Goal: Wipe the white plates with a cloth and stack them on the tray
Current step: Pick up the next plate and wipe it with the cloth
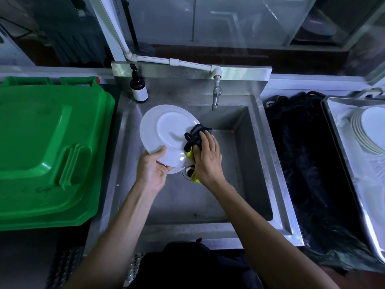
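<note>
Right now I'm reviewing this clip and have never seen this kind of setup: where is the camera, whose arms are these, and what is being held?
There is no machine here. A person wears one wide-angle camera on the head, looking forward and down, so the two bare arms reaching in from the bottom are their own.

The left hand grips a white plate by its near edge, tilted over a steel sink. The right hand presses a dark cloth with a yellow part against the plate's right rim, wiping it.

Around the sink: a tap at the back, a brown pump bottle at the back left corner, a green bin lid on the left. On the far right a metal tray holds a stack of plates.
</note>
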A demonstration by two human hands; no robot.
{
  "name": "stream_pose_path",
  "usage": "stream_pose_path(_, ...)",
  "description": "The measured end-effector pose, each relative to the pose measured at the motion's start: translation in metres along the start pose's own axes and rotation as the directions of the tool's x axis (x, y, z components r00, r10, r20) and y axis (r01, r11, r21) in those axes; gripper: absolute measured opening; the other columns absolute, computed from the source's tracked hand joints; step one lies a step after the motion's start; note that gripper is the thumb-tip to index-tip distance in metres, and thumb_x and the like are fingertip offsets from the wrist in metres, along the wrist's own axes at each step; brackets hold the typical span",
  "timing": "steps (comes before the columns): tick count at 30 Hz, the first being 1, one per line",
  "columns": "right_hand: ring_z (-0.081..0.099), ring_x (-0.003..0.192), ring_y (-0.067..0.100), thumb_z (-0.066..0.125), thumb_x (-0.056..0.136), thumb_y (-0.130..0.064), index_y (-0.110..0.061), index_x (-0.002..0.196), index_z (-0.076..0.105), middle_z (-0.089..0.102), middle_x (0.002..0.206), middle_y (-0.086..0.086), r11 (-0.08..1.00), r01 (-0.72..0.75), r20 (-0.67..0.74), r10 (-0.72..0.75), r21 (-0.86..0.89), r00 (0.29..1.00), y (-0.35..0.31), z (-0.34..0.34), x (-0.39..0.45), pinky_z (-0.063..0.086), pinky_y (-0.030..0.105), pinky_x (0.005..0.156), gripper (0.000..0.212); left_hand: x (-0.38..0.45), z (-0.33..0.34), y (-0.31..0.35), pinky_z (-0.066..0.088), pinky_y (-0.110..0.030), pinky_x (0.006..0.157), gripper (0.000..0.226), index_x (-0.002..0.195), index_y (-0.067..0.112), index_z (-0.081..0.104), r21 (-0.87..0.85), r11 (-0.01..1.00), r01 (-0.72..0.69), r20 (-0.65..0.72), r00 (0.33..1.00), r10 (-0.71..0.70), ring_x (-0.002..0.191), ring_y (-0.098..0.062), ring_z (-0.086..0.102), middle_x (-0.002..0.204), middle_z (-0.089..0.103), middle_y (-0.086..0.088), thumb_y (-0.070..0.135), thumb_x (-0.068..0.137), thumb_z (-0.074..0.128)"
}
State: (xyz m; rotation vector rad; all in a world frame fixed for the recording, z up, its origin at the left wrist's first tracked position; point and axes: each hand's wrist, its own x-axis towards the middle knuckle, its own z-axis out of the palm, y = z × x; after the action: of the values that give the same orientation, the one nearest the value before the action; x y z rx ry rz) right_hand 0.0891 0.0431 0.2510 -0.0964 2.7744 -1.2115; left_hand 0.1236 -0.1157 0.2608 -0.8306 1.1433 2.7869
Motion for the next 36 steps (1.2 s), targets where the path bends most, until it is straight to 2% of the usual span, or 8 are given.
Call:
stream_pose_path(3,0.01,0.15,0.012,0.032,0.108,-0.034,-0.021,0.155,0.029,0.021,0.163,-0.006,0.998,-0.051,-0.02,0.052,0.034,0.998,-0.002,-0.008,0.011,0.016,0.043,0.117,0.048,-0.002,-0.003,-0.001,0.057,-0.053,0.091,0.054,0.139,0.004,0.056,0.004,1.0,-0.003,0.042,0.999,0.003,0.124,-0.036,0.062,0.133,0.066,-0.016,0.003,0.086,0.065)
stream_pose_path(6,0.014,0.149,0.014,0.033,0.108,-0.033,-0.02,0.154,0.031,0.024,0.162,-0.005,0.997,-0.064,-0.019,0.064,0.044,0.998,-0.001,-0.016,0.02,0.016,0.043,0.117,0.048,-0.003,-0.006,-0.001,0.06,-0.048,0.075,0.057,0.136,0.009,0.058,0.024,1.0,-0.004,0.097,0.995,0.001,0.115,-0.031,0.068,0.128,0.069,-0.012,0.003,0.081,0.067)
stream_pose_path(12,0.026,0.143,0.02,0.039,0.106,-0.027,-0.019,0.147,0.04,0.036,0.156,-0.003,0.997,-0.036,-0.033,0.038,0.073,0.999,0.002,-0.032,0.034,0.023,0.041,0.116,0.042,-0.007,-0.015,-0.001,0.061,-0.04,0.075,0.034,0.11,0.014,0.079,0.152,0.988,-0.013,0.202,0.979,-0.019,0.11,-0.028,0.071,0.121,0.073,-0.012,0.003,0.082,0.065)
stream_pose_path(17,0.036,0.133,0.022,0.041,0.104,-0.025,-0.024,0.136,0.05,0.047,0.146,-0.006,0.999,0.025,0.005,-0.025,0.031,1.0,0.001,-0.042,0.045,0.03,0.041,0.108,0.034,-0.011,-0.023,0.0,0.059,-0.054,0.077,0.036,0.111,0.008,0.075,0.327,0.945,0.035,0.165,0.982,-0.093,0.102,-0.034,0.071,0.117,0.073,-0.017,0.007,0.076,0.068)
stream_pose_path(20,0.035,0.134,0.021,0.041,0.104,-0.025,-0.023,0.137,0.05,0.047,0.146,-0.005,0.995,0.085,0.015,-0.084,-0.043,0.996,-0.002,-0.044,0.049,0.029,0.039,0.106,0.034,-0.012,-0.022,0.002,0.061,-0.047,0.067,0.033,0.107,0.009,0.075,0.387,0.921,0.043,0.181,0.976,-0.121,0.095,-0.03,0.073,0.11,0.075,-0.014,0.008,0.075,0.068)
stream_pose_path(25,0.029,0.141,0.02,0.042,0.104,-0.024,-0.021,0.146,0.044,0.041,0.152,-0.005,0.965,0.206,0.046,-0.202,-0.164,0.978,-0.01,-0.043,0.049,0.024,0.037,0.109,0.042,-0.011,-0.017,0.009,0.059,-0.039,0.064,0.038,0.111,0.004,0.071,0.475,0.879,0.049,0.196,0.967,-0.16,0.095,-0.03,0.073,0.11,0.075,-0.016,0.01,0.073,0.071)
stream_pose_path(30,0.023,0.148,0.022,0.045,0.103,-0.023,-0.018,0.147,0.045,0.037,0.156,-0.003,0.889,0.393,0.048,-0.393,-0.237,0.918,-0.022,-0.033,0.036,0.022,0.041,0.115,0.044,-0.009,-0.009,0.012,0.059,-0.039,0.068,0.041,0.113,0.003,0.07,0.496,0.865,0.07,0.214,0.956,-0.2,0.096,-0.031,0.072,0.112,0.074,-0.02,0.009,0.072,0.072)
stream_pose_path(36,0.026,0.149,0.028,0.041,0.101,-0.028,-0.015,0.143,0.051,0.042,0.154,0.002,0.755,0.596,0.133,-0.584,-0.274,0.801,-0.033,-0.017,0.014,0.023,0.043,0.112,0.045,-0.007,-0.003,0.012,0.056,-0.04,0.074,0.032,0.105,0.005,0.072,0.513,0.857,0.043,0.253,0.947,-0.199,0.094,-0.027,0.07,0.1,0.072,-0.014,0.005,0.073,0.07)
